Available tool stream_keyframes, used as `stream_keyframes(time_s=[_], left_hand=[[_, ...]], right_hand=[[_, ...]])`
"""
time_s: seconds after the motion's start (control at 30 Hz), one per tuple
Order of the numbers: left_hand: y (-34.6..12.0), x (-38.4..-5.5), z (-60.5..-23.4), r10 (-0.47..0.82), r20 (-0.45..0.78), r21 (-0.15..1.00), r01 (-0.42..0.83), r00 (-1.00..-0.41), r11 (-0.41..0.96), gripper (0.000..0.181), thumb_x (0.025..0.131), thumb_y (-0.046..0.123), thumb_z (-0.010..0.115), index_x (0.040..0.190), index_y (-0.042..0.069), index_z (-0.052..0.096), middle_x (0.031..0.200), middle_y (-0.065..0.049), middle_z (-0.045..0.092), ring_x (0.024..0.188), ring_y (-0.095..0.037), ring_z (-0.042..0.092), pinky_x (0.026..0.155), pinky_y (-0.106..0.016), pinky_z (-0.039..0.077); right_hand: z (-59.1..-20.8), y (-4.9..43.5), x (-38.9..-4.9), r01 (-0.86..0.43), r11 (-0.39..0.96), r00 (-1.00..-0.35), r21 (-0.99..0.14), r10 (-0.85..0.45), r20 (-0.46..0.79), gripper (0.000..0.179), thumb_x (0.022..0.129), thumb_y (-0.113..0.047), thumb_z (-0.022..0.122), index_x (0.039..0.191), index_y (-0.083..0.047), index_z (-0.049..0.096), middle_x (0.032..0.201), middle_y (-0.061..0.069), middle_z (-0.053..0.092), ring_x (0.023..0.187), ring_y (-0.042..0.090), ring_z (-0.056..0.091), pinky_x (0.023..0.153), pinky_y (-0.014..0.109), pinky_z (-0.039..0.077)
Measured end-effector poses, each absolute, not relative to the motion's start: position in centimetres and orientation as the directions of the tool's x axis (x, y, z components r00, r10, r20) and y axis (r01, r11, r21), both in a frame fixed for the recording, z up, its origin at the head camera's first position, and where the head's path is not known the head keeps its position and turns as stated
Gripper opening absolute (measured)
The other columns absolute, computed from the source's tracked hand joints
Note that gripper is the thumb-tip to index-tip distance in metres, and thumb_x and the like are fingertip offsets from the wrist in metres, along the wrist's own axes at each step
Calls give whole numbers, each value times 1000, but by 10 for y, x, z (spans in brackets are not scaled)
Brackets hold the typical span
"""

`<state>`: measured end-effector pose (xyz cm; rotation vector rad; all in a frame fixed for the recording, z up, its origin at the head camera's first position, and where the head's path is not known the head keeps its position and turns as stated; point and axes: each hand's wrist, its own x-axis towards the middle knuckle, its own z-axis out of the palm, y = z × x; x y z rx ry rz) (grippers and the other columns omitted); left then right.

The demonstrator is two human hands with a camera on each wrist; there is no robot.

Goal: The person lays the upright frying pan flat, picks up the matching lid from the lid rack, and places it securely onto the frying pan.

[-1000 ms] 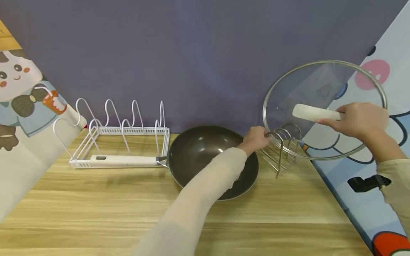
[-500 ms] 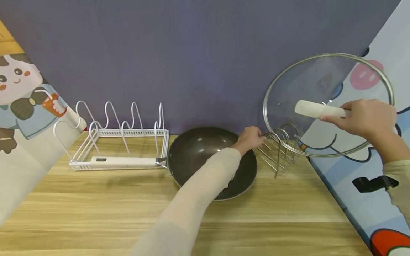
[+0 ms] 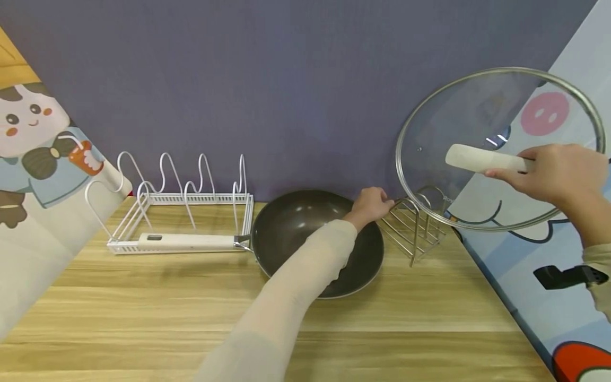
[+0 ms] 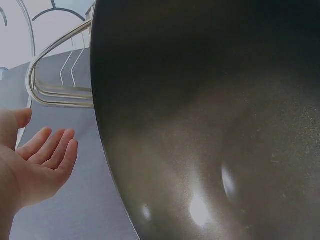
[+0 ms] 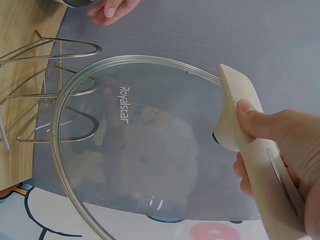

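My right hand (image 3: 565, 172) grips the cream handle (image 5: 260, 165) of a large round glass lid (image 3: 477, 106) with a metal rim. The lid is held up at the right, its lower left edge by the silver wire lid rack (image 3: 412, 228). In the left wrist view my left hand (image 4: 37, 167) has loosely bent fingers and holds nothing, just apart from the rack's wire loops (image 4: 60, 102). Below the left arm sits a dark wok (image 3: 291, 233), its long cream handle (image 3: 188, 242) pointing left.
A white wire rack (image 3: 179, 197) with several upright loops stands at the back left, behind the wok handle. The wooden table (image 3: 143, 329) ends at a grey wall panel (image 3: 296, 95) behind. Cartoon-printed panels (image 3: 539, 254) flank both sides.
The right hand has lifted the lid up and to the right, away from the wire lid rack. My left hand has let go of that rack and drawn slightly left.
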<state>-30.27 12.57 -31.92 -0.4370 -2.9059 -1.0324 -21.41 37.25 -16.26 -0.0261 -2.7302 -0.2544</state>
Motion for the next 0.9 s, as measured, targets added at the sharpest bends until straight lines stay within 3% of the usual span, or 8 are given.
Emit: stream_keyframes(time_s=[0.27, 0.53, 0.73, 0.9], left_hand=[[122, -303, -319, 229, 139, 620, 265, -963, 738, 30, 94, 37, 57, 114, 17, 68, 117, 4, 70, 110, -13, 64, 92, -22, 52], [119, -305, -322, 218, 134, 639, 253, -967, 726, 31, 94, 37, 58, 115, 17, 66, 118, 3, 69, 112, -14, 63, 94, -22, 51], [118, -306, -321, 203, 131, 687, 237, -970, 687, 30, 94, 35, 59, 114, 14, 67, 117, 0, 69, 110, -16, 64, 94, -22, 51], [116, -306, -318, 189, 137, 738, 228, -972, 635, 29, 94, 32, 60, 112, 11, 67, 115, -3, 70, 109, -18, 64, 94, -23, 51]], right_hand=[[-160, 369, -210, 48, 984, -911, 170, -27, 412, 69, 78, -76, 52, 71, -8, 62, 49, 3, 43, 52, 26, 42, 44, 36, 27], [-161, 363, -206, 27, 981, -905, 191, -58, 422, 79, 77, -79, 50, 76, -2, 64, 50, 3, 45, 52, 25, 42, 44, 34, 26], [-160, 359, -205, 10, 982, -886, 190, -79, 458, 78, 75, -81, 50, 69, -5, 60, 49, 2, 44, 49, 25, 42, 43, 33, 25], [-162, 352, -202, 2, 983, -872, 182, -88, 481, 83, 74, -82, 50, 78, 0, 66, 47, 4, 44, 47, 25, 40, 40, 32, 25]])
